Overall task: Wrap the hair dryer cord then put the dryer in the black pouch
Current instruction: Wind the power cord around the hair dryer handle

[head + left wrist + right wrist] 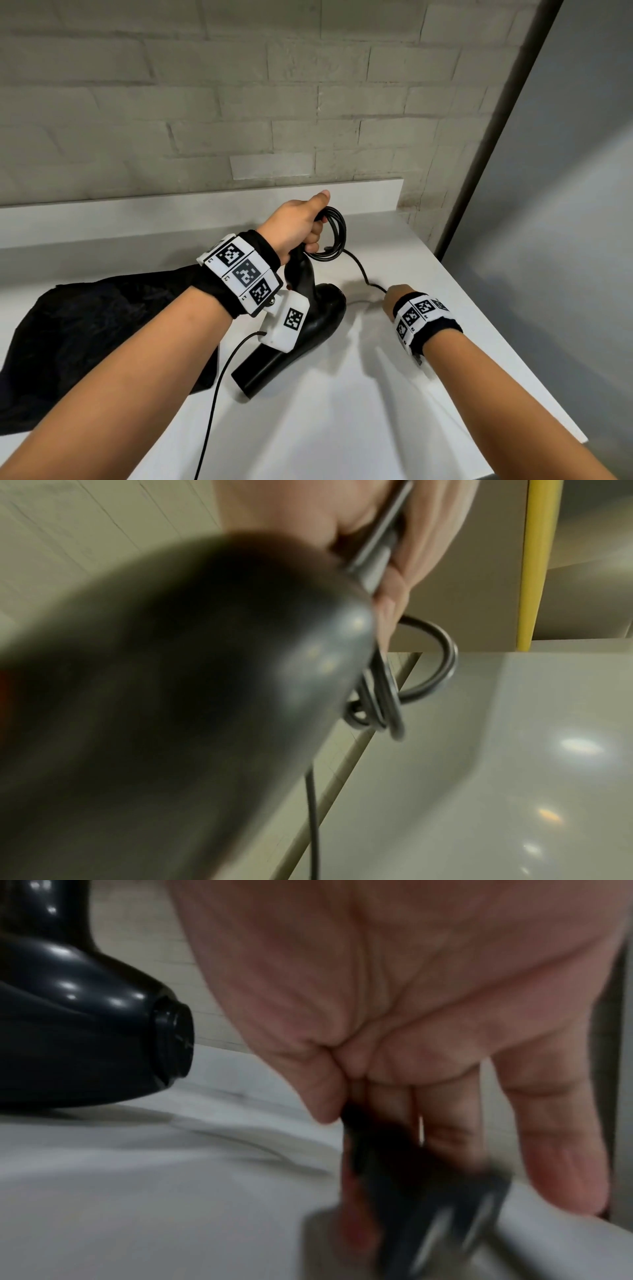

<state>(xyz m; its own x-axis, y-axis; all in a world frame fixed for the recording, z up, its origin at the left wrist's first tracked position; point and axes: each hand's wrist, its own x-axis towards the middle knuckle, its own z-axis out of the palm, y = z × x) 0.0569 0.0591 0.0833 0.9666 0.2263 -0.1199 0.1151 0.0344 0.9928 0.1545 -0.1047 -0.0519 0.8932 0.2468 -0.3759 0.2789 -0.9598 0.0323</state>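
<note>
The black hair dryer (313, 322) lies on the white counter (394, 394), nozzle toward me and handle pointing up. My left hand (317, 228) grips the top of the handle together with several coiled loops of the cord (337, 236). In the left wrist view the handle (171, 696) is a blur, with the cord loops (431, 669) under my fingers (397, 569). The free cord (359, 270) runs right to my right hand (388, 301). There the thumb and fingers pinch the blurred black plug (390, 1161). The black pouch (85, 335) lies crumpled to the left, partly under my left forearm.
A brick wall (239, 102) and a low white ledge (171, 212) close off the back. The counter ends at its right edge (513, 359), beside a grey wall (565, 205). A thin wrist-camera cable (219, 394) hangs over the counter near the dryer's nozzle.
</note>
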